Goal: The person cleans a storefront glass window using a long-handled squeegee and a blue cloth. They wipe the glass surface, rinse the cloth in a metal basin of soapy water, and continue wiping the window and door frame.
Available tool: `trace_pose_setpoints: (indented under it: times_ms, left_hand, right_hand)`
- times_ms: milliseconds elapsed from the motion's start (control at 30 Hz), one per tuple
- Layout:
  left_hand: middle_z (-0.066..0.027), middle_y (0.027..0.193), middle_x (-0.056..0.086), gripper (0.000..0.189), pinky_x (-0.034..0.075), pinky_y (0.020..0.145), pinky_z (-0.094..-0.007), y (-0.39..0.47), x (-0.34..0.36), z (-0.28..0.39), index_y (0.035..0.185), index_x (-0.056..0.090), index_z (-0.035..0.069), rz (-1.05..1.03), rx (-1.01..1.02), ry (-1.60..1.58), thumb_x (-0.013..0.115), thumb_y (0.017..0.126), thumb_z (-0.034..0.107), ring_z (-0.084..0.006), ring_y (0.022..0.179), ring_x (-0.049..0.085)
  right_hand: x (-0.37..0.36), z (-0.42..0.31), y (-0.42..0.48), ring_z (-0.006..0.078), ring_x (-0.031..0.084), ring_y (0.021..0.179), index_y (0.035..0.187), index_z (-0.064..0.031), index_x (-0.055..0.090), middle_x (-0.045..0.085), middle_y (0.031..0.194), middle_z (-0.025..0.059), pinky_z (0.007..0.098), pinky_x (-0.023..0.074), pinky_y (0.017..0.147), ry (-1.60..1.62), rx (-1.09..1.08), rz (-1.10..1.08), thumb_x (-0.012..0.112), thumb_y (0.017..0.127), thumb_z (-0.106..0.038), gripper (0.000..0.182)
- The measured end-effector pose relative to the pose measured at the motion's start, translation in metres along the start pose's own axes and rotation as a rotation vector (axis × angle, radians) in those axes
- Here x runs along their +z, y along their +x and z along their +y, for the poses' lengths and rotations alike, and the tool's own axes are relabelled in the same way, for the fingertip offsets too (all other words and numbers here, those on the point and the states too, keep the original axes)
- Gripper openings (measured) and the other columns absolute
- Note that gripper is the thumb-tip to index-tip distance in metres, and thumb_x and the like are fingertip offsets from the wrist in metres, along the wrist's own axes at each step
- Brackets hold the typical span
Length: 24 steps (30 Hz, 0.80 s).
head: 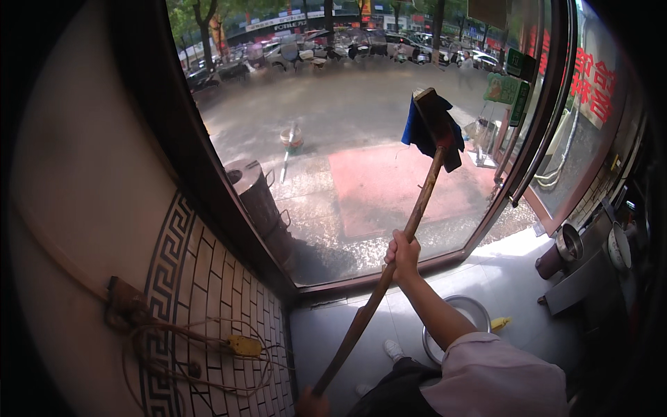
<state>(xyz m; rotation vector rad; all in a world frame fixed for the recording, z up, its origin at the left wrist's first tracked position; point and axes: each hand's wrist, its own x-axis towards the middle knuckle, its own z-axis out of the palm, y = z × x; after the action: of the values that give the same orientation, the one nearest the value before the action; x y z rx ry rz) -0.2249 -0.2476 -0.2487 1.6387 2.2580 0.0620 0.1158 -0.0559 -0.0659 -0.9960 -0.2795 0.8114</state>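
A long wooden pole (359, 326) slants up in front of a large glass pane (292, 208). My right hand (404, 255) is closed around the middle of the pole. Low in the picture, partly cut off by its edge, my left hand (312, 404) grips the lower end. At the pole's top is a dark crosswise head (435, 125) with a blue cloth (414, 127) draped around it, seen against the glass. Whether the cloth touches the pane, I cannot tell.
A round metal basin (484, 307) stands on the tiled floor by my legs, beside a yellow object (500, 323). Coiled cables with a yellow socket block (245, 345) hang on the left wall. Pots (569, 242) and a metal counter are at right. Beyond the glass stands a metal drum (255, 195).
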Motion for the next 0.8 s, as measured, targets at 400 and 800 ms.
trace_pose_setpoints:
  times_ms: [400, 800]
  left_hand:
    - [-0.0183, 0.075, 0.063, 0.023, 0.047, 0.069, -0.0446, -0.036, -0.006, -0.077, 0.086, 0.065, 0.004, 0.015, -0.24, 0.004, 0.064, 0.072, 0.023, -0.0381, 0.074, 0.06]
    - [-0.0191, 0.074, 0.062, 0.018, 0.045, 0.066, -0.045, -0.002, -0.053, -0.009, 0.085, 0.063, 0.001, 0.12, -0.124, -0.034, 0.062, 0.072, 0.014, -0.0401, 0.072, 0.058]
  right_hand:
    - [0.064, 0.098, -0.12, 0.009, 0.043, 0.038, 0.079, -0.0052, 0.044, 0.043, 0.053, -0.0004, 0.0248, 0.0369, 0.035, -0.043, 0.462, -0.312, 0.059, 0.084, -0.017, 0.019]
    - [-0.015, -0.051, 0.006, 0.0121, 0.041, 0.037, 0.082, -0.0063, 0.044, 0.04, 0.052, 0.0017, 0.0285, 0.0389, 0.037, 0.377, 0.313, -0.241, 0.052, 0.089, -0.014, 0.014]
